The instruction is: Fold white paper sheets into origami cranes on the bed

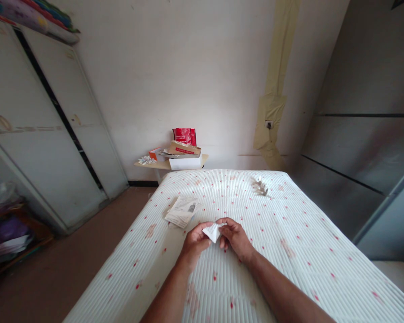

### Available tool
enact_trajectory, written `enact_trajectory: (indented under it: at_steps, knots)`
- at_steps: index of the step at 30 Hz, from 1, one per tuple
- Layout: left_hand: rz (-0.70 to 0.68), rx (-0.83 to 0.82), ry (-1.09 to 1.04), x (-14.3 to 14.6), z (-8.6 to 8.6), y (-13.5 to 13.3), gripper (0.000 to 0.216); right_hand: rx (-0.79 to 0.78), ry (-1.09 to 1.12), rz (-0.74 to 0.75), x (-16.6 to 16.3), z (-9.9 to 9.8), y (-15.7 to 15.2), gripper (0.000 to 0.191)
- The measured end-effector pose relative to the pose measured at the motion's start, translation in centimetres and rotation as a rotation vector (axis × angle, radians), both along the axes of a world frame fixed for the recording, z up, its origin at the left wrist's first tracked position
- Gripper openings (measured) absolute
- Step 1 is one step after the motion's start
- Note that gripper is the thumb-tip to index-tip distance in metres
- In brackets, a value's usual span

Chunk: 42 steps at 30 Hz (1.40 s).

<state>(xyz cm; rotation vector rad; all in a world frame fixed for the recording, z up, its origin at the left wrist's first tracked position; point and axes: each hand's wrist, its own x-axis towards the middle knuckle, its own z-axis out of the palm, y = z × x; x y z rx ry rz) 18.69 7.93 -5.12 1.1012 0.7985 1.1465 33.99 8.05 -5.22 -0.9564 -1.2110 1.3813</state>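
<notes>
Both my hands hold a small piece of folded white paper (212, 232) just above the bed. It has a pointed, triangular shape with its tip toward me. My left hand (195, 241) pinches its left side between thumb and fingers. On the right side, my right hand (234, 237) grips the paper with thumb and forefinger, the other fingers curled below. Beyond my left hand lies a stack of printed paper sheets (182, 211). Farther off to the right, a small pile of folded paper pieces (260, 185) rests on the bed cover.
A white quilted bed cover (242, 278) with red spots spreads under my hands. Behind the bed stands a small table (155, 165) with boxes, a red bag (185, 136) and white paper bits (147, 160). Cabinets (54, 112) line the left; a grey wardrobe (360, 134) stands right.
</notes>
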Motion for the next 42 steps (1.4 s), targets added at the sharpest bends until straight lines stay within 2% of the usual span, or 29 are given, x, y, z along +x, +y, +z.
enact_trajectory:
  at_steps: [26,34,42]
  knots:
    - [-0.011,0.001,-0.028,-0.05,-0.41,0.2,0.046,0.003,-0.011,-0.004,-0.04,0.12,-0.01,0.035]
    - [0.053,0.011,0.0,0.1,-0.25,0.19,0.039,0.033,-0.043,0.009,-0.35,0.07,-0.16,0.035]
    - [0.147,0.044,0.136,0.03,-0.2,0.1,0.031,0.049,-0.068,0.031,-0.51,0.46,-0.46,0.037]
